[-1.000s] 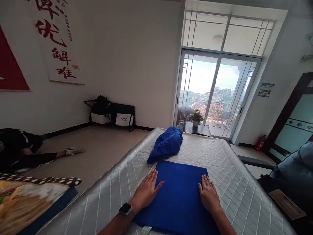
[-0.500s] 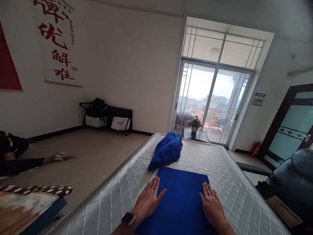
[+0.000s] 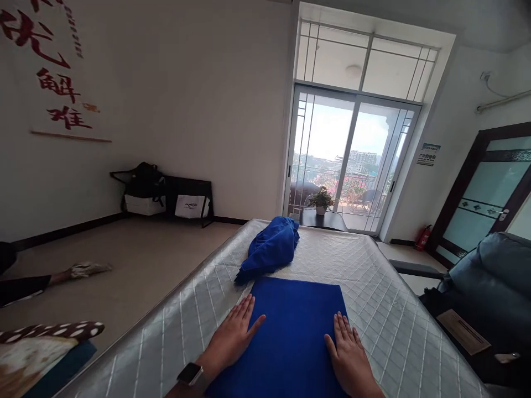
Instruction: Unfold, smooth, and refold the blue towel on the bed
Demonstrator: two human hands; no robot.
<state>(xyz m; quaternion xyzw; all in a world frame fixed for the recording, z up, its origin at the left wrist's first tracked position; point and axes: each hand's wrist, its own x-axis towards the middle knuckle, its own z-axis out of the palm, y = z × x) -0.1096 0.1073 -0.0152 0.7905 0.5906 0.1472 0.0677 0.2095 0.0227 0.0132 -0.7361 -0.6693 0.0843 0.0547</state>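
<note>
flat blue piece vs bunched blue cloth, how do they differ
The flat blue piece lies smooth and squared-off; the bunched blue cloth is creased. Left hand and right hand rest along the flat piece's sides; neither touches the bunched cloth. Both are blue, on the silvery quilted cover.

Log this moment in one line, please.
left hand: left edge, flat blue piece | right hand: right edge | bunched blue cloth: beyond

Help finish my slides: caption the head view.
Left hand and right hand lie along opposite edges of a flat blue panel, crumpled blue cloth beyond, on a quilted silver cover.
</note>
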